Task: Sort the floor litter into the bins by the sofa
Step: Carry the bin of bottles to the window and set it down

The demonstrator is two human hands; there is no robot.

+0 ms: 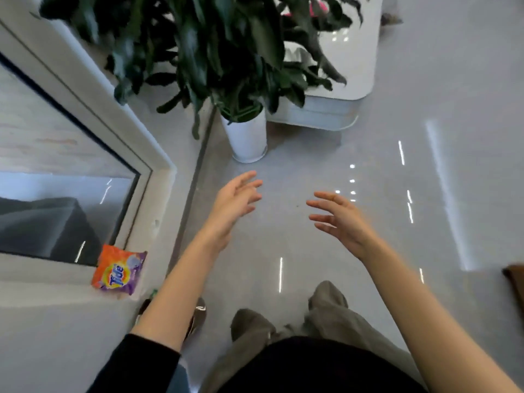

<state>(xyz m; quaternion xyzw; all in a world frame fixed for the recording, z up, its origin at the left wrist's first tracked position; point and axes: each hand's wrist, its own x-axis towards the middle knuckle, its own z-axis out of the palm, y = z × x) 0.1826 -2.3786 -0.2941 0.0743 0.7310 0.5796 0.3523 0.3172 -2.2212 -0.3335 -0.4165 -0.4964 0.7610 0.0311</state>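
Head view: near left, orange-and-purple packet (119, 270) reading "Tide"; left hand (232, 199) and right hand (340, 219) empty, fingers (246, 177) spread apart.

Bare floor (312, 154) lies ahead; potted plant (246, 134) (leaves overhanging) crowds the left.

Orange-and-purple plastic Tide detergent sachet (119, 270): crinkled, logo face up, skewed. It lies on the pale glossy floor (312, 251) at far left, against the bottom corner of the white door frame (154, 188).
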